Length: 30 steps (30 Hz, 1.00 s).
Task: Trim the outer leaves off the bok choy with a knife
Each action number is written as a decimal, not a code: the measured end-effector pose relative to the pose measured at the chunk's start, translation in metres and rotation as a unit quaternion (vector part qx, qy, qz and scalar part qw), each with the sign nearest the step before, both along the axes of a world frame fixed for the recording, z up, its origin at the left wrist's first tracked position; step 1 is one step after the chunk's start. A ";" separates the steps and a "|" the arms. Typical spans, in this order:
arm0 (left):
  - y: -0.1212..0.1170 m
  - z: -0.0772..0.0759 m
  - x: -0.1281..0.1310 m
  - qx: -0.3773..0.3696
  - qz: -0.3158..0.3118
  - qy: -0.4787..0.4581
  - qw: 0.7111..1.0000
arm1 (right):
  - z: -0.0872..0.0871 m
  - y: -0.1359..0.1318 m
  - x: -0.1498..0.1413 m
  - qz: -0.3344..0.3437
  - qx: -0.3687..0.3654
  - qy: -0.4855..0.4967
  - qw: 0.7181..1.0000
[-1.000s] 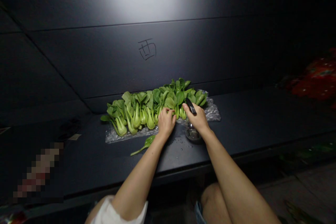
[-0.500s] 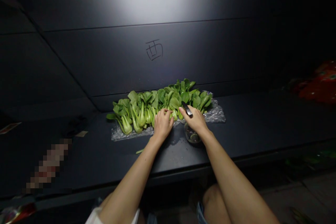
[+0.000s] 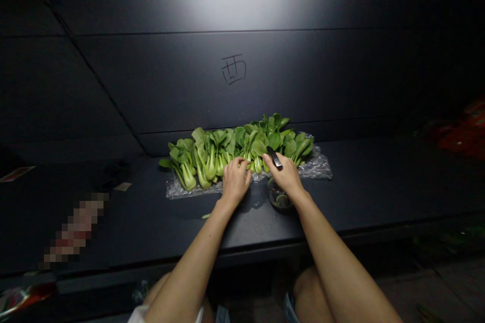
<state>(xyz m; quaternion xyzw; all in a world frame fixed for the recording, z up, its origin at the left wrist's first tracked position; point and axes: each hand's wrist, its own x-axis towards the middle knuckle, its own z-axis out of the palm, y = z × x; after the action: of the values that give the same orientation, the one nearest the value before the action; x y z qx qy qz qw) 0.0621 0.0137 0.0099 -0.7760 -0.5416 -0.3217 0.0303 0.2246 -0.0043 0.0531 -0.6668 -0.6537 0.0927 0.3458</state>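
Two bare knees (image 3: 307, 290) showed at the bottom of our view, with a white sleeve (image 3: 139, 314) just beside our left forearm. Both our arms reached forward over the edge of a dark bench (image 3: 364, 197). Our left grip (image 3: 235, 180) was half curled, its fingertips (image 3: 238, 162) resting against the pale stalks of the bok choy (image 3: 235, 149); we could not tell whether it had hold of them. Our right grip (image 3: 287, 175) was closed on a black-handled tool (image 3: 274, 158), pinching it between thumb and fingers, with the tool's tip pointing away from us, just above the stalks. Right below that grip stood a small glass jar (image 3: 280, 196) holding something dark and round. A green stem scrap (image 3: 206, 216) lay on the bench near our left wrist.

The bok choy lay side by side in a long row on a crinkled plastic sheet (image 3: 323, 169), just ahead of both grips. Farther left on the bench lay a pixelated patch (image 3: 76, 227). Beyond the row rose a dark panelled wall (image 3: 341, 75), with the character 西 (image 3: 234, 69) written on it. A red cloth (image 3: 466, 133) showed dimly at the right.
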 end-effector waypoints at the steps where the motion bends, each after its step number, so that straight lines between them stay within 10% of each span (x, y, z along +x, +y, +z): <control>1: 0.001 0.000 -0.001 0.004 0.000 -0.002 1.000 | 0.000 0.000 0.000 0.000 0.002 0.004 1.000; 30: 0.004 -0.006 -0.007 -0.010 0.114 0.111 0.987 | -0.002 0.000 0.001 0.011 0.056 0.040 0.998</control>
<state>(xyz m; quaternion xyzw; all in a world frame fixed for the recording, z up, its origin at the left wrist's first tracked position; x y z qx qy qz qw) 0.0556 0.0175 0.0037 -0.7403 -0.6231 -0.2226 0.1188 0.2252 -0.0043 0.0507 -0.6347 -0.6510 0.0866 0.4072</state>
